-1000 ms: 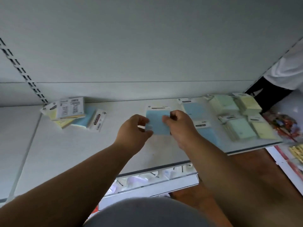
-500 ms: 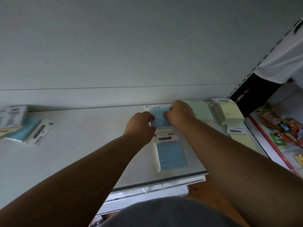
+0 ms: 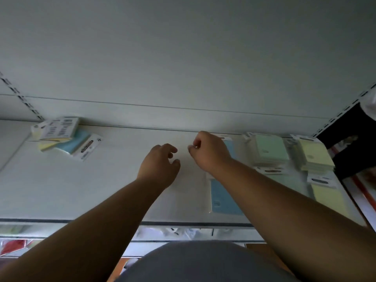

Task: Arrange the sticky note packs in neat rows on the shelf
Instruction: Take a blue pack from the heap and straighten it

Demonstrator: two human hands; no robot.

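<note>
On the white shelf (image 3: 114,192) my left hand (image 3: 160,164) hovers with fingers loosely spread and nothing in it. My right hand (image 3: 210,152) is just to its right, fingers curled in, holding nothing. Behind it at the back lies a blue sticky note pack (image 3: 231,148), partly hidden by the hand. A second blue pack (image 3: 223,198) lies in front of it, beside my forearm. Further right are green packs (image 3: 267,152) and yellow packs (image 3: 314,158) in rows. A loose pile of mixed packs (image 3: 63,137) sits at the back left.
The shelf's back wall (image 3: 183,68) rises right behind the packs. A slotted upright (image 3: 22,97) stands at the left. A person in dark and white clothing (image 3: 345,139) stands at the far right. A lower shelf with goods (image 3: 179,233) shows below the front edge.
Both hands let go of the blue pack, which now lies in the back row. They have drawn slightly left of it, and my view has swung left so the loose pile shows again.
</note>
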